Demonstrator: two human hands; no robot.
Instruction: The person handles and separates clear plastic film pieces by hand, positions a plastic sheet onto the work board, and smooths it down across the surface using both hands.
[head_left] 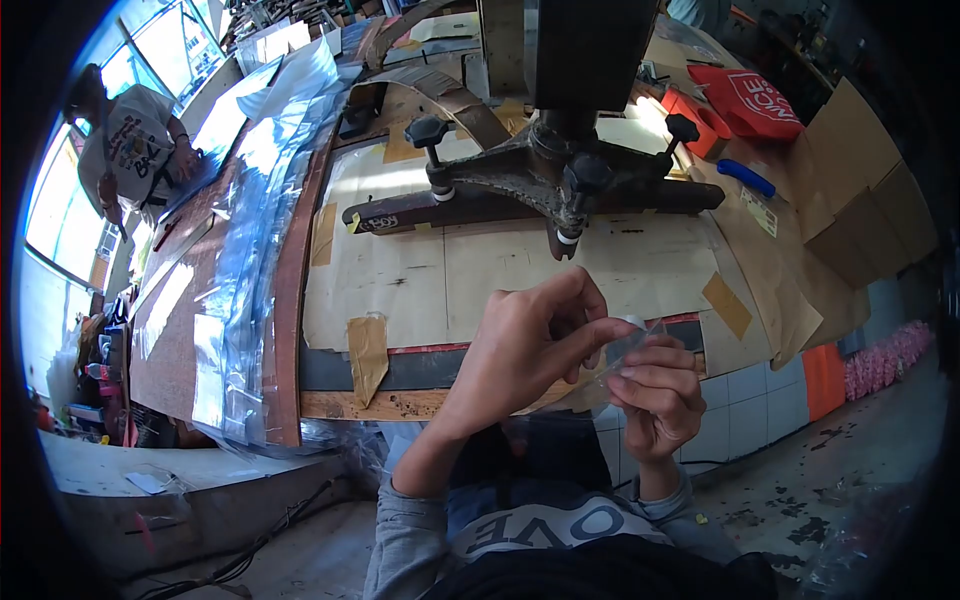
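Note:
My left hand point(520, 345) and my right hand point(658, 395) meet in front of my body, above the near edge of the table. Between them is a small clear plastic piece point(622, 352), thin and shiny. The fingers of my right hand are curled closed around its side. My left thumb and forefinger pinch at its upper edge, beside a small white bit point(634, 321). Whether that bit belongs to the plastic cannot be made out. Just beyond my hands stands a dark metal press frame point(560, 185) with several knobs and a foot pointing toward me.
Taped pale sheets point(400, 290) cover the table under the press. Long clear plastic strips point(250, 270) lie to the left, where another person point(140, 150) works. At right are a red bag point(745, 103), a blue-handled tool point(746, 178) and a cardboard box point(865, 190).

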